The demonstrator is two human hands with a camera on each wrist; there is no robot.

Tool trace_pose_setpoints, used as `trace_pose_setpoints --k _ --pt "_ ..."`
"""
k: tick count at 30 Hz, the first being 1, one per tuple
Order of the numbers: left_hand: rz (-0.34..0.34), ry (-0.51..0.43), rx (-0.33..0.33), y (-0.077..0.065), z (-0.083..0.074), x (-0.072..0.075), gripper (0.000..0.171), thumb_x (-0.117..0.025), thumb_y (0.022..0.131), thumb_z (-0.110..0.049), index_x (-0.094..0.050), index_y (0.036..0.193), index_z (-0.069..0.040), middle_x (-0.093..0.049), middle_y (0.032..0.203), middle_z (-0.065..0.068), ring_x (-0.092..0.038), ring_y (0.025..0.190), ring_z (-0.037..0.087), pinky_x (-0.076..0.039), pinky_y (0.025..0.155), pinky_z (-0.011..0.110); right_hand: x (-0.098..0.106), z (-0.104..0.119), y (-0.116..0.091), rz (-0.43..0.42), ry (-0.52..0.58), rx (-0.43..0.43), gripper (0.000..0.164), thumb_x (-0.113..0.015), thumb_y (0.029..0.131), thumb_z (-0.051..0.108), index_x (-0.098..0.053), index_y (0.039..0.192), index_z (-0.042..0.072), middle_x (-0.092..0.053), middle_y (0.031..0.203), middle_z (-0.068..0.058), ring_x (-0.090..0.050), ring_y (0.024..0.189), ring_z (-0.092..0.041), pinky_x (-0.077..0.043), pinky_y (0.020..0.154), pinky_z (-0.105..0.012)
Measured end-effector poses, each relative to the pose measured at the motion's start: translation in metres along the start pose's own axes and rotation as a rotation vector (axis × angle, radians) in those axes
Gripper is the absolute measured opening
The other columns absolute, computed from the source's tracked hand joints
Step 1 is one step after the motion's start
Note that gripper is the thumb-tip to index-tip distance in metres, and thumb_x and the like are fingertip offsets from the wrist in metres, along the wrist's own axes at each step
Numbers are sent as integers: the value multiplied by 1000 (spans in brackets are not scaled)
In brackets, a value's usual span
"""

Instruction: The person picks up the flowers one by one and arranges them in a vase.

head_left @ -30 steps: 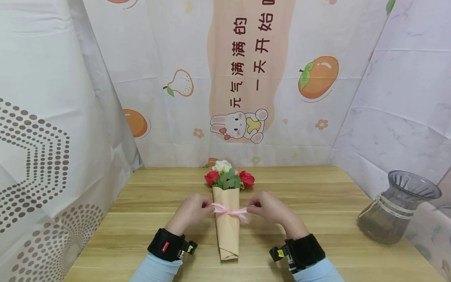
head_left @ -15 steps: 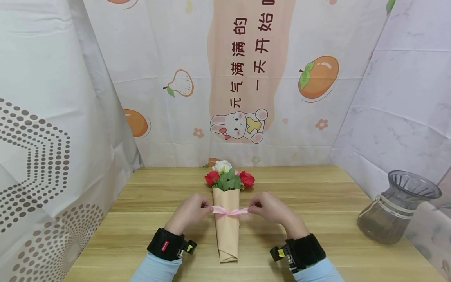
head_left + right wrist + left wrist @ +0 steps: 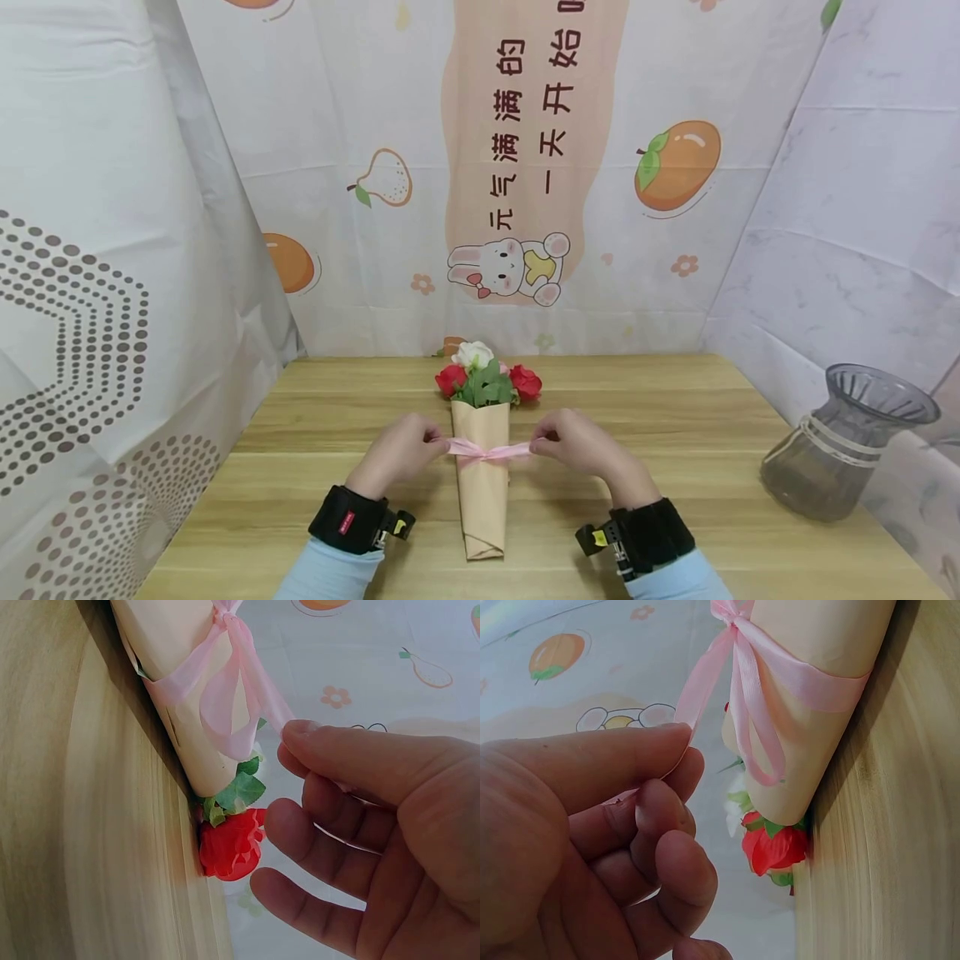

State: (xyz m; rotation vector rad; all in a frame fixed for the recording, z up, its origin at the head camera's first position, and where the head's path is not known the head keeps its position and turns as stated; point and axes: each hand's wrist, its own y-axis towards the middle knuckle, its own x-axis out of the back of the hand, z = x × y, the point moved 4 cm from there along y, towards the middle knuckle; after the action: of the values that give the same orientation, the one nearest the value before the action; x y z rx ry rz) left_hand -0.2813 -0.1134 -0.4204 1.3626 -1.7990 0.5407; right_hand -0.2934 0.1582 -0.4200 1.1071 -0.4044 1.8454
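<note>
A bouquet (image 3: 482, 508) wrapped in tan paper lies on the table, its red and white flowers (image 3: 487, 379) and green leaves toward the far edge. Around its middle runs a pink ribbon (image 3: 486, 454), knotted at the front, with loops visible in both wrist views. My left hand (image 3: 401, 454) pinches one ribbon end between thumb and forefinger; in the left wrist view that end (image 3: 705, 679) is stretched from the knot. On the other side my right hand (image 3: 577, 450) pinches the opposite end (image 3: 266, 694) the same way. Both ends are drawn out sideways above the paper.
A grey glass vase (image 3: 832, 450) with cord around its neck stands at the right side of the wooden table (image 3: 315, 517). Printed cloths (image 3: 360, 275) hang behind and on both sides. Black straps with small cameras circle both wrists.
The ribbon ends have been pulled out straighter to either side. My hands have drifted slightly apart, and the bouquet's lower end has shifted slightly toward me.
</note>
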Motion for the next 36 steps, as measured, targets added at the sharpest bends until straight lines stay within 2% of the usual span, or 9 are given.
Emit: trace_pose_setpoints --k 5,14,23,31,36 --pt "2 0 1 0 2 1 37 -69 94 -16 -52 61 -17 -39 56 -9 -38 51 9 -30 49 26 1 -1 -1 4 -4 -10 13 -74 93 14 -75 81 13 -56 67 12 -46 59 -4 -41 54 -25" --pt "-3 -8 -5 -2 0 4 29 -69 93 -16 -61 65 -13 -42 58 -9 -40 51 9 -32 49 26 4 -1 -2 -12 -12 -16 13 -74 93 12 -74 80 16 -57 67 12 -47 59 -5 -42 55 -26" --pt "-6 3 15 -2 -1 9 35 -70 94 -19 -57 62 -17 -42 58 -8 -41 52 9 -32 51 27 8 -3 -4 -16 -8 -7 12 -74 93 13 -75 82 11 -56 66 12 -46 58 -5 -41 54 -26" --pt "-18 4 -4 -2 -1 12 39 -71 94 -17 -53 60 -15 -40 56 -8 -39 51 9 -31 50 27 11 -5 -5 -14 -1 -68 11 -75 94 16 -75 82 16 -59 69 11 -49 60 -8 -42 54 -27" --pt "-18 -1 3 -3 0 12 40 -72 94 -18 -52 60 -15 -39 56 -9 -38 51 9 -30 49 27 12 -6 -7 -10 0 -77 11 -75 94 16 -76 84 14 -60 70 10 -49 60 -8 -42 54 -27"
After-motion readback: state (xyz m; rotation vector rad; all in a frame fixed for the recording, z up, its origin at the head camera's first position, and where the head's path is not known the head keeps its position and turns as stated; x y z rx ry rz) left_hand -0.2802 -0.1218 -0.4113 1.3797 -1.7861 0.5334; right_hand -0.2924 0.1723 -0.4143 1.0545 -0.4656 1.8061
